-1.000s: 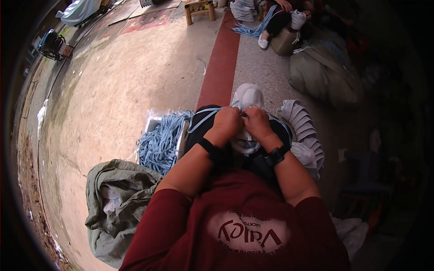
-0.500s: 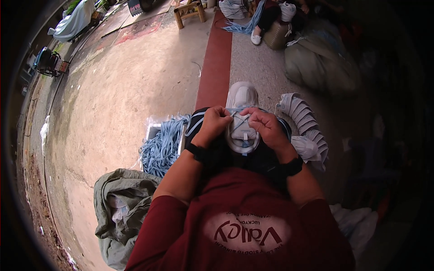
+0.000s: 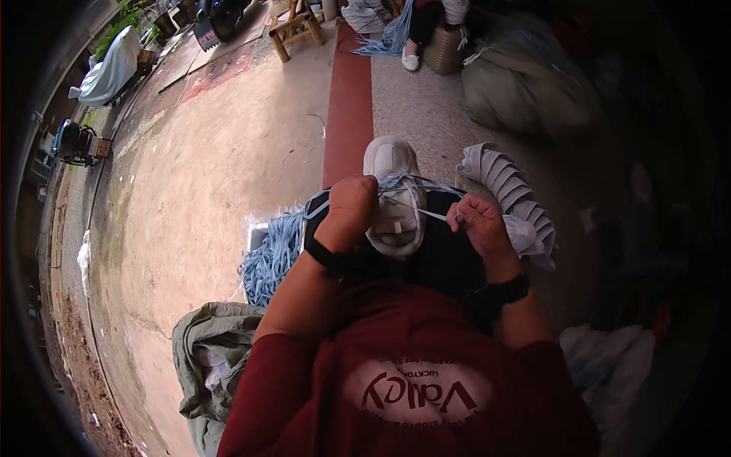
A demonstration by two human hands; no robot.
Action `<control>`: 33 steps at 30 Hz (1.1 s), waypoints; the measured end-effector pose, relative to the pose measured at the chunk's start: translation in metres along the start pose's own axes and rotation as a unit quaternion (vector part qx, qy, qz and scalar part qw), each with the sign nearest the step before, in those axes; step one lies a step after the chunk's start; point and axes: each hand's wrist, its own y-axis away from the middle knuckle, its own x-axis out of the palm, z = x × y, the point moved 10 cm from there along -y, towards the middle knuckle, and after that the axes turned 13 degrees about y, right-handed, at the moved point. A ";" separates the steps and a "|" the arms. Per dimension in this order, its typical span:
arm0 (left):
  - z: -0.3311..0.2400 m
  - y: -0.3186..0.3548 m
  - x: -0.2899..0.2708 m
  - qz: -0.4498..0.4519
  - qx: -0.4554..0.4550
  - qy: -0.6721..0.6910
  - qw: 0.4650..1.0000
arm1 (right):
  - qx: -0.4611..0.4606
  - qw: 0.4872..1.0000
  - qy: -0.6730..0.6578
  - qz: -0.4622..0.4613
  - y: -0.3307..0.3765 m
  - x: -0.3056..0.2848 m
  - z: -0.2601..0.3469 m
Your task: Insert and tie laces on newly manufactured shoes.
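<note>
A white sneaker (image 3: 391, 157) rests across my lap, toe pointing away, with light blue lacing over its tongue. My right hand (image 3: 483, 223), closed in a pinch to the right of the shoe, holds a light blue shoelace (image 3: 432, 215) stretched taut from the eyelets. At the shoe's left edge my left hand (image 3: 352, 212) is closed, thumb uppermost. Lacing runs up to that thumb and seems gripped there; the other fingertips are hidden behind the hand. Another stretch of lace spans the far side of the shoe toward the right.
A white box (image 3: 259, 234) of blue laces (image 3: 272, 263) stands left of my legs. A row of nested white shoe parts (image 3: 506, 179) curves along my right. A grey-green cloth sack (image 3: 217, 335) lies near left, a large sack (image 3: 525, 84) far right. Ahead are a wooden stool (image 3: 297, 33) and another person's foot (image 3: 411, 59).
My hands have moved apart: the right has drawn a lace out to the right, and the left has turned into a fist at the shoe's left side. The whole view has shifted slightly.
</note>
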 end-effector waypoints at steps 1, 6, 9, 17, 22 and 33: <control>0.011 0.011 -0.023 -0.031 -0.005 -0.015 0.999 | 0.002 0.998 -0.022 -0.066 0.011 -0.038 0.000; 0.214 0.151 -0.129 -0.036 -0.312 -0.219 0.924 | 0.016 0.899 -0.073 -0.432 0.188 -0.305 -0.051; 0.297 0.265 -0.148 -0.019 -0.494 -0.212 0.843 | 0.016 0.872 -0.163 -0.461 0.254 -0.355 -0.085; 0.181 0.120 -0.053 -0.136 -0.201 0.119 0.963 | 0.143 0.935 0.298 -0.127 0.026 -0.142 -0.058; 0.096 0.029 0.008 -0.039 -0.145 0.353 0.923 | 0.017 0.905 0.421 -0.054 -0.048 -0.008 -0.014; 0.087 0.009 0.028 -0.167 -0.196 0.566 0.783 | -0.038 0.918 0.350 -0.184 -0.072 -0.002 -0.022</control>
